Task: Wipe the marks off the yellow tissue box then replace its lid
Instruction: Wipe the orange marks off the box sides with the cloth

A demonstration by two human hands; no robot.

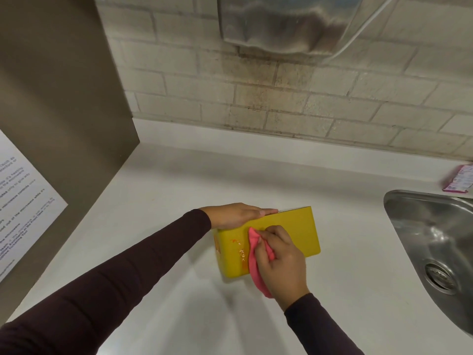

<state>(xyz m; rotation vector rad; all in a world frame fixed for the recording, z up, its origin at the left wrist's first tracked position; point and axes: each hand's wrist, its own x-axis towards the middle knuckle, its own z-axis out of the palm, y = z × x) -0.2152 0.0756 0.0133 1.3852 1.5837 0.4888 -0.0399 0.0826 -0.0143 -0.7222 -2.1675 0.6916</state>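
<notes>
A person wipes a yellow tissue box (294, 231) at a white countertop (179, 190), the job partly done as far as can be judged. The box lies lengthwise near the front of the counter, left of a stainless steel sink (422, 226), one broad yellow face turned up toward the camera. The left hand (238, 215) rests along the box's far edge, fingers laid out straight to steady it. The right hand (281, 262) clutches a bunched pink cloth (254, 254) and presses it against the upturned face near its middle.

Orange marks (240, 249) are visible on that face just left of the cloth, with more on the box's short left end, so the wiping looks unfinished. The stretch of yellow to the right of the hand appears clean. The lid cannot be made out as a separate piece anywhere on the counter; a thin pale line along the box's far top edge may belong to it, but that cannot be told. Replacing the lid therefore seems to be a step not yet done.

A pink packet (459, 181) sits by the tiled wall (332, 103) behind the sink, and a printed notice (20, 201) hangs on the panel at left.
</notes>
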